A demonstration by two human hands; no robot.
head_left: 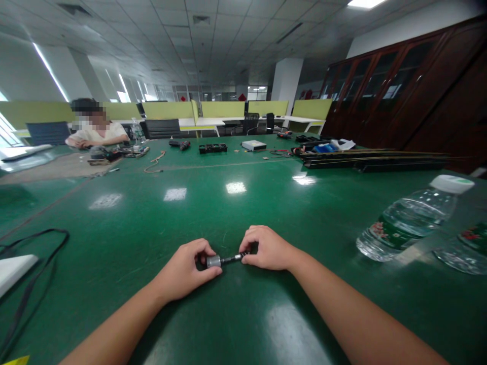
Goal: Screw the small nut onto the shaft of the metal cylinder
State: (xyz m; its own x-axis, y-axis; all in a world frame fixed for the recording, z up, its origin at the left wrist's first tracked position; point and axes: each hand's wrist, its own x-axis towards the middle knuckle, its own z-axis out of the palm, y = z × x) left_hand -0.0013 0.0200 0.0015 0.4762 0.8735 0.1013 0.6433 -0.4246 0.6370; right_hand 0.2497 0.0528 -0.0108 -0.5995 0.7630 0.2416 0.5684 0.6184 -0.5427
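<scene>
Low in the middle of the green table (190, 203), a small metal cylinder (214, 261) with a thin dark and silver shaft (231, 258) lies between my hands. The fingers and thumb of my left hand (186, 267) are closed round the cylinder at its left end. My right hand (268, 248) pinches the right end of the shaft, where a dark ridged part shows between thumb and fingers. The shaft runs nearly level, tilted slightly up to the right. My fingertips hide some of both ends.
Clear water bottles (409, 220) stand at the right. Black rails (373, 159), a white box (253, 146), a black part (213, 148) and a power drill (179, 144) lie farther back. A person (97, 126) sits back left. A black strap (28, 289) lies near left.
</scene>
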